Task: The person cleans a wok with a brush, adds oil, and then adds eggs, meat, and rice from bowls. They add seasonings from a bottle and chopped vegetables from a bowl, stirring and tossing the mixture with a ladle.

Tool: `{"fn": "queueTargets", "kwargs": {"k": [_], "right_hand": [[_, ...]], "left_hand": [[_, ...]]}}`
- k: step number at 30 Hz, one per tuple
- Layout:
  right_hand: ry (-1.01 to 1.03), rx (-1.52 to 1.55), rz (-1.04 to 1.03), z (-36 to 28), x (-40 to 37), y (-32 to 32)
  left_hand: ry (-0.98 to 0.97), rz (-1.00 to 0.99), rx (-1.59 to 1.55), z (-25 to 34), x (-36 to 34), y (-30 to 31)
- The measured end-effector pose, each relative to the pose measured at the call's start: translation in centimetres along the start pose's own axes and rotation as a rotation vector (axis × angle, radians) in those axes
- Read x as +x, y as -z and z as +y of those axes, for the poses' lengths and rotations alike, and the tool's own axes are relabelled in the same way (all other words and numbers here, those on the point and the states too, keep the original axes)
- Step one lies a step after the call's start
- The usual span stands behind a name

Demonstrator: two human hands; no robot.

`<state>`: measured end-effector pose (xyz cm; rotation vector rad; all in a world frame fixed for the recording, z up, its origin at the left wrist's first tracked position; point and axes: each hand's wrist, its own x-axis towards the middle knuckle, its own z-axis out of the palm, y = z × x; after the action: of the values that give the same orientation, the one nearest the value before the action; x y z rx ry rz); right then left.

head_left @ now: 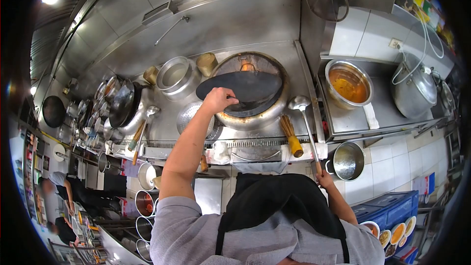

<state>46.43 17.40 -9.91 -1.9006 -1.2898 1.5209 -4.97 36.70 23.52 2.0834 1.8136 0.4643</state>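
Observation:
My left hand [222, 101] is closed at the near side of a dark wok [250, 86], fingers pinched on its edge or handle. The wok is tilted over a round burner [277, 110], and an orange glow shows behind its far rim. To the right, my right hand [324, 179] grips the wooden handle end of a long ladle [308, 122]. The ladle's bowl rests on the steel stove top. A bamboo wok brush [291, 136] with a yellow handle lies between the burner and the ladle. Under my left forearm is a round perforated strainer [189, 116].
A metal pot [175, 76] stands left of the burner. On the right counter are a pot of orange liquid [349, 84] and a lidded pot [416, 91]. An empty-looking pot [348, 161] sits lower right. Stacked woks [122, 103] crowd the left; people work far left.

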Motion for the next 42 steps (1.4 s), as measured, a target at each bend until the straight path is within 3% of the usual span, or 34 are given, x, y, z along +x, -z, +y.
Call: {"fn": "queueTargets", "kwargs": {"k": [26,30,31,36,39,41,42], "right_hand": [[-0.105,-0.063,-0.019,-0.1,-0.2,0.3],[-0.114,0.232,-0.054,-2.3,-1.9,0.2],[-0.118,0.389,-0.099,-4.6,-3.1,0.6],[0.034,0.560,-0.157,-16.2,-8.4,2.8],[0.102,0.931,-0.243,-17.7,-12.8,2.0],[0.153,1.004,-0.340,-17.5,-13.6,1.7],[0.222,1.110,-0.417,-17.9,-13.9,1.0]], "left_hand": [[-0.015,-0.004,0.004,0.1,-0.1,0.1],[-0.010,0.073,-0.034,-0.4,-0.4,-1.4],[-0.005,0.112,-0.049,-0.3,-0.7,-2.0],[0.086,0.141,-0.120,-0.4,-2.7,-8.5],[0.068,0.200,-0.148,-3.4,-1.1,-13.4],[-0.002,0.352,-0.159,-4.5,-0.3,-15.5],[0.041,0.316,-0.149,-4.5,0.1,-15.8]]}}
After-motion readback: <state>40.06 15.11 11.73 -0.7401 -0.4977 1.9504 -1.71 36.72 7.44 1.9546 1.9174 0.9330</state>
